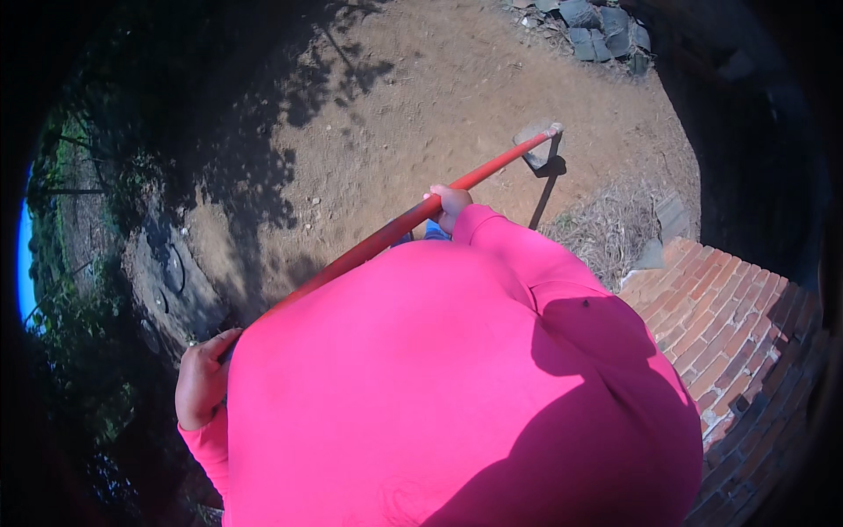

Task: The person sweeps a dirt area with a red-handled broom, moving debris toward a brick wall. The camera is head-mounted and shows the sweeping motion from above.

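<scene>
A hoe with a red handle (388,232) runs slantwise across the front of my body, from lower left to upper right. My right hand (453,205) is wrapped around the handle near its middle. Down at the left, my left hand (203,379) grips the handle's near end, partly hidden by my pink shirt (395,369). At the far end is the grey hoe blade (535,146), low over bare dirt (421,99). Whether the blade touches the soil I cannot tell. A bit of my blue trousers (435,230) shows below my right hand.
A brick wall (711,316) rises at my right, with dry grass (602,227) at its foot. Broken grey tiles (596,33) lie heaped at the top right. To the left are a grey slab (168,280) and shaded green bushes (85,356).
</scene>
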Demonstrator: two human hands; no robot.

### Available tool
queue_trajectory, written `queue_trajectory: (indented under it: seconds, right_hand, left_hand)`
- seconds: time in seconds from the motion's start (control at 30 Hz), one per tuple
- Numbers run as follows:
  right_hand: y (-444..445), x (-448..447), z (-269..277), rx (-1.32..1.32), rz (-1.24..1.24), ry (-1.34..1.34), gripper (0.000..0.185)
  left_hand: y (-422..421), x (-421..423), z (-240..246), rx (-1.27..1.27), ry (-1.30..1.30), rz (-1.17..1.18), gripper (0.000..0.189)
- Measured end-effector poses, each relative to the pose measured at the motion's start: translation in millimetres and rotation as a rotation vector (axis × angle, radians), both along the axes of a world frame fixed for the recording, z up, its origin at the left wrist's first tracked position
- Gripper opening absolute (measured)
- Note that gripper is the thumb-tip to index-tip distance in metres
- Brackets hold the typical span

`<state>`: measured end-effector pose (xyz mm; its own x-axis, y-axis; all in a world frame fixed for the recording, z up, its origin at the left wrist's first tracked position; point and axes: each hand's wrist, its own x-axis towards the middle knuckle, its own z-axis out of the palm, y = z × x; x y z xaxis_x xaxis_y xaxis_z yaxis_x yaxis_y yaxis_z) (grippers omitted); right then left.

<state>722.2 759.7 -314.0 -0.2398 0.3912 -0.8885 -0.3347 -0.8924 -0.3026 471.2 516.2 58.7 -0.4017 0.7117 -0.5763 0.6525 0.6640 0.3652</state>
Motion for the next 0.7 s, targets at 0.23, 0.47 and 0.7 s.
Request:
queue_trajectory:
  seconds: [0.23,0.47,0.7]
  right_hand:
    - [-40,-48,-16,-0.263,0.058,0.223,0.023]
    - [-41,-73,-5,-0.187,0.088,0.128,0.023]
    - [17,-63,-3,0.032,-0.05,-0.01,0.018]
  left_hand:
    - [14,-33,49,-0.083,0.142,-0.162,0.048]
    - [-19,-64,25,-0.028,0.088,-0.058,0.041]
    - [-4,-48,-13,0.004,0.031,-0.031,0.03]
